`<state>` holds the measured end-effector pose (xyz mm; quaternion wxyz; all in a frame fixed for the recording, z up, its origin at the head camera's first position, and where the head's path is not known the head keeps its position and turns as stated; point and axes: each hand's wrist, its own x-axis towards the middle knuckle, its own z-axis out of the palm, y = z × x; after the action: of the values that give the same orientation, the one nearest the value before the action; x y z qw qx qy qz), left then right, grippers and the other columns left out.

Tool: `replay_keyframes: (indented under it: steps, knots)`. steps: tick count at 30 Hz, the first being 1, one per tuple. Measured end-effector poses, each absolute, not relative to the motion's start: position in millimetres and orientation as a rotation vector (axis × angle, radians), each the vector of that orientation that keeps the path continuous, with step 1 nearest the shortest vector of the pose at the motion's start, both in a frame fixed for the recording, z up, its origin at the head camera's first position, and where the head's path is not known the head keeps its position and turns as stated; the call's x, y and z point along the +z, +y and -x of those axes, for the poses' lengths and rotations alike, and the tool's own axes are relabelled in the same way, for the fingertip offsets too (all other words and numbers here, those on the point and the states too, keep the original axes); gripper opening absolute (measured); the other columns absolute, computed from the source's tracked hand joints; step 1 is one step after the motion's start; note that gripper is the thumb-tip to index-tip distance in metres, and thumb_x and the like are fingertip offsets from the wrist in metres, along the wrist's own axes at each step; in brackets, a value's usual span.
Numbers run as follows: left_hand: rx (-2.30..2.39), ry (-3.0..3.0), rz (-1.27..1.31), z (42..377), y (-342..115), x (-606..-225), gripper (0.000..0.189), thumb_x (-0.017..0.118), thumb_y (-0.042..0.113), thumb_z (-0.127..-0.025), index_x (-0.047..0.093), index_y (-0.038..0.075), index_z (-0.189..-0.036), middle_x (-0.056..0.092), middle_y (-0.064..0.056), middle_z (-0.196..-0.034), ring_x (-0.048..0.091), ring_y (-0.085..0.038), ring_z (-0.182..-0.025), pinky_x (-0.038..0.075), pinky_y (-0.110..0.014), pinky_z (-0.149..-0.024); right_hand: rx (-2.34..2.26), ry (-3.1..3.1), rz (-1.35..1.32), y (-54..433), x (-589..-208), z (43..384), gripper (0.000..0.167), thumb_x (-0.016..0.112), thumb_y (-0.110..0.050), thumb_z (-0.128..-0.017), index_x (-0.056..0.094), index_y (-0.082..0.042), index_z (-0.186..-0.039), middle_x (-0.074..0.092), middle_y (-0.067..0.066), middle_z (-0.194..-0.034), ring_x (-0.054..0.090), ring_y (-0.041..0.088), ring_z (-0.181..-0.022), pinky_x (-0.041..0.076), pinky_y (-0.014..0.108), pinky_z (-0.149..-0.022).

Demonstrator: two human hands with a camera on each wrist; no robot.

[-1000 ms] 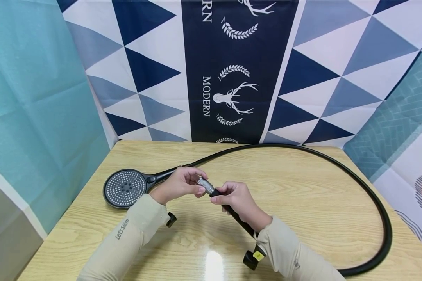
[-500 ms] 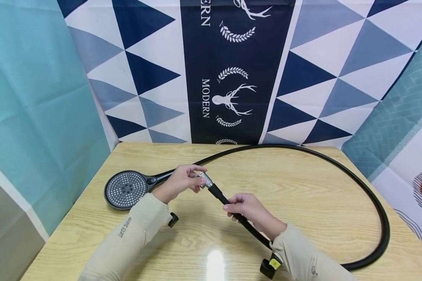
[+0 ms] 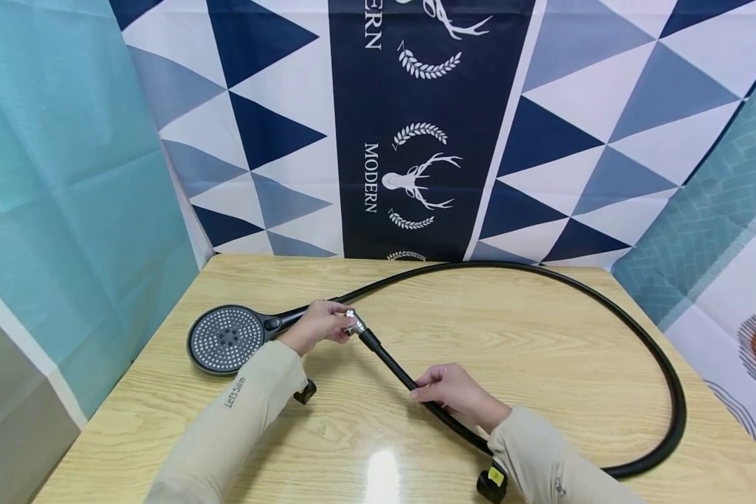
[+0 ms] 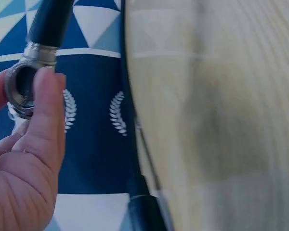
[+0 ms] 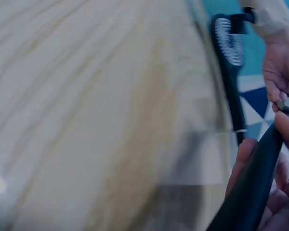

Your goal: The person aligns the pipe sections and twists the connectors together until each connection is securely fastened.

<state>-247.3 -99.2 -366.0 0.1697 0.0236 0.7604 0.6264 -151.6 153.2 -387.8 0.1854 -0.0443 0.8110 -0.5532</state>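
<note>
My left hand [image 3: 320, 325] pinches a silver metal hose connector [image 3: 355, 323] between thumb and fingers. In the left wrist view the threaded round opening of that connector [image 4: 25, 86] faces the camera, with the black hose end [image 4: 50, 21] above it. Farther down the same black hose [image 3: 395, 365], my right hand [image 3: 455, 393] grips it with thumb and fingers. Left of the left hand, a dark shower head [image 3: 225, 339] lies on the table, its spray face up. The left hand and forearm partly cover its handle [image 3: 292, 316].
The hose [image 3: 605, 302] runs from the shower head along the table's back, then loops round the right side. The wooden table [image 3: 353, 434] is bounded by a patterned cloth backdrop [image 3: 428, 105] behind and a teal cloth [image 3: 82, 182] at left.
Both hands have moved apart along the hose. The left hand shifted slightly left with the connector, while the right hand slid down the hose toward the lower right.
</note>
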Motion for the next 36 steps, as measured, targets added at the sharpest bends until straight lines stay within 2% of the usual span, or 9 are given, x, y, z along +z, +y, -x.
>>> replay_keyframes:
  steps: [6,13,29,36]
  knots:
    - [1.683,2.164,-0.011,251.5,-97.6,-385.9,0.039,0.059,-0.001,-0.093,0.05,-0.013,-0.129,0.067,-0.017,-0.092,0.061,-0.013,-0.061,0.056,-0.031,-0.069,-1.377,2.526,0.243,150.0,-395.2,148.0,0.016,0.079,-0.007,-0.074,0.069,0.004,-0.081,0.065,0.0,-0.073,0.052,0.011,-0.065,0.045,0.028,-0.06]
    - [1.511,2.162,-0.053,254.5,-95.1,-396.6,0.022,0.058,0.001,-0.093,0.061,-0.013,-0.109,0.066,-0.013,-0.083,0.06,-0.014,-0.061,0.056,-0.028,-0.065,-1.277,2.559,0.241,154.6,-400.5,145.8,0.013,0.078,-0.007,-0.076,0.069,0.001,-0.079,0.063,-0.001,-0.071,0.052,0.011,-0.067,0.046,0.028,-0.061]
    - [1.331,2.272,-0.019,241.9,-97.8,-394.6,0.014,0.061,0.005,-0.093,0.065,-0.008,-0.096,0.065,-0.007,-0.077,0.059,-0.013,-0.06,0.056,-0.03,-0.066,-1.073,2.781,0.539,140.8,-403.8,131.0,0.011,0.076,-0.007,-0.079,0.068,0.0,-0.078,0.064,0.004,-0.072,0.053,0.01,-0.061,0.044,0.023,-0.052]
    - [1.306,2.321,-0.051,243.5,-94.0,-394.1,0.011,0.062,0.001,-0.091,0.066,-0.01,-0.092,0.066,-0.011,-0.077,0.061,-0.015,-0.06,0.056,-0.03,-0.064,-0.891,2.858,0.591,138.8,-398.5,127.8,0.012,0.077,-0.008,-0.078,0.066,-0.002,-0.075,0.067,0.009,-0.074,0.054,0.011,-0.061,0.045,0.024,-0.053]
